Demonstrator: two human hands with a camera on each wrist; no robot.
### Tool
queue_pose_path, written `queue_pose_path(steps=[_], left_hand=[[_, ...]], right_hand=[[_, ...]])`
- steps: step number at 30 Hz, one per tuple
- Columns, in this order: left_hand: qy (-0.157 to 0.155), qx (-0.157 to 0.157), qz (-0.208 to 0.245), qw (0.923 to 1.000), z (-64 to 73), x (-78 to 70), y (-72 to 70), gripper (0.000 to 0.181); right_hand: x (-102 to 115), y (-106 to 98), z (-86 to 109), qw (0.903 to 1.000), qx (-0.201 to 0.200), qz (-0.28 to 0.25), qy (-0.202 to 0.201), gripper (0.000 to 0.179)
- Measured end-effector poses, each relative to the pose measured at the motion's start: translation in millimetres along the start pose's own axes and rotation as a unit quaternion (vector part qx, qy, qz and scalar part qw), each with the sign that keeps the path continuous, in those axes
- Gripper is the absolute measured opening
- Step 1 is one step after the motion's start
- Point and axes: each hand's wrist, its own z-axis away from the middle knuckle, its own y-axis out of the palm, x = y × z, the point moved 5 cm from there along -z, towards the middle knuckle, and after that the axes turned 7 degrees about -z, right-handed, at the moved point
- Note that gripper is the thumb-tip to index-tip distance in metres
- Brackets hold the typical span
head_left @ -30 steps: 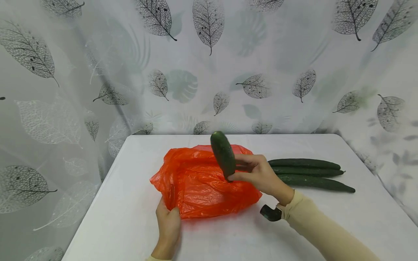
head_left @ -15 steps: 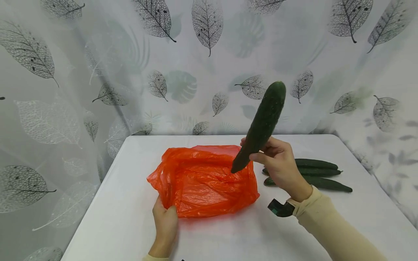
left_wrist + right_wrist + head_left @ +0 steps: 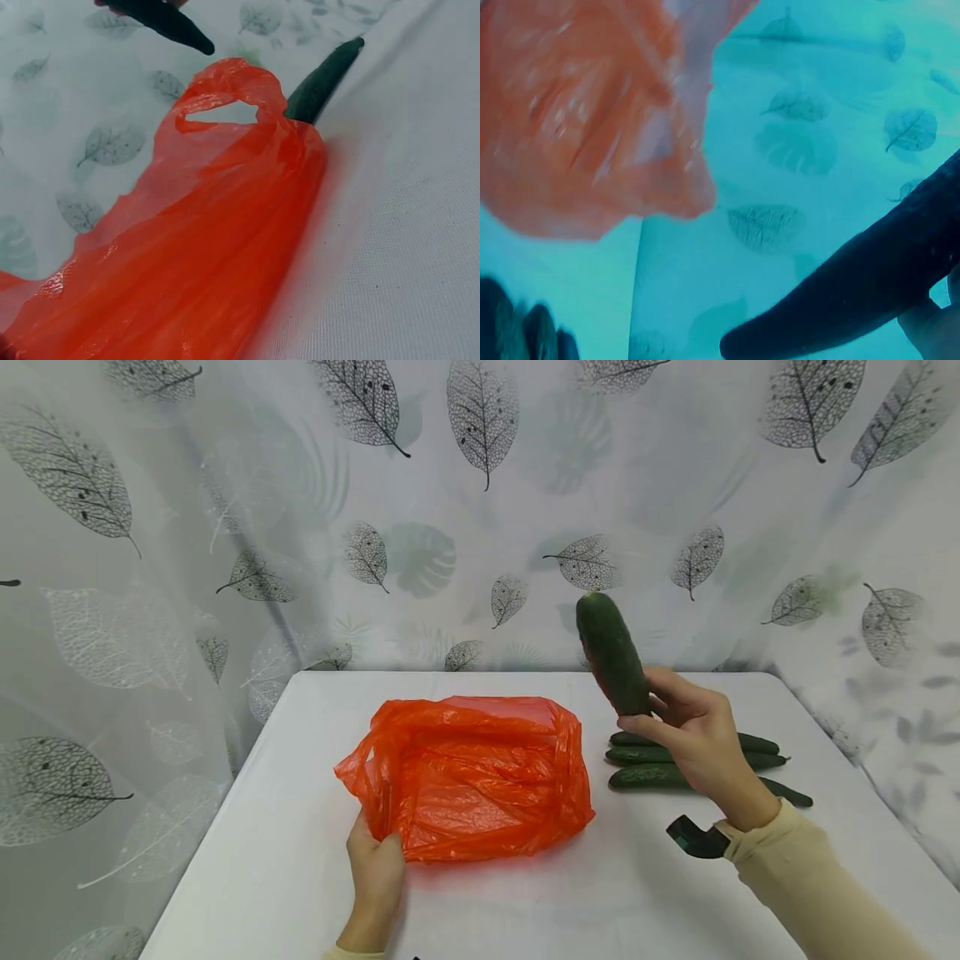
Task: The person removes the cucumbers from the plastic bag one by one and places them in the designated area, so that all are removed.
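A red plastic bag (image 3: 480, 785) lies with its mouth spread on the table. My left hand (image 3: 377, 872) grips its near left edge, thumb in front and the other fingers hidden behind the film. To the right of the bag, my right hand (image 3: 697, 739) holds a dark green cucumber (image 3: 615, 652) by its lower end, raised above the table with the top leaning left. In the right wrist view that cucumber (image 3: 855, 277) crosses the lower right, apart from the bag (image 3: 592, 120). A bag handle loop (image 3: 232, 75) shows in the left wrist view.
Three more cucumbers (image 3: 652, 777) lie side by side on the right of the white table (image 3: 262, 827), partly behind my right hand. A leaf-printed curtain (image 3: 420, 635) hangs behind the table. A dark device (image 3: 697, 839) is on my right wrist.
My right hand has carried the cucumber up and rightward from over the bag, its tilt swinging right and then back left. The left hand keeps its grip on the bag.
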Motion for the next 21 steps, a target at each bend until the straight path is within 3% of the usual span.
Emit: queue_pose_path(steps=[5, 12, 21], left_hand=[[0.006, 0.001, 0.01, 0.9999, 0.7, 0.6, 1.5, 0.056], [0.003, 0.001, 0.025, 0.9997, -1.3, 0.9, 0.9, 0.055], [0.009, 0.005, 0.043, 0.999, -1.9, 1.9, 0.9, 0.056]], right_hand=[[-5.8, -15.1, 11.8, 0.9917, 0.001, 0.126, -0.028, 0.051], [-14.5, -38.6, 33.3, 0.9473, -0.001, 0.32, -0.017, 0.058], [-24.7, -65.3, 62.1, 0.903, 0.034, 0.426, -0.042, 0.065]])
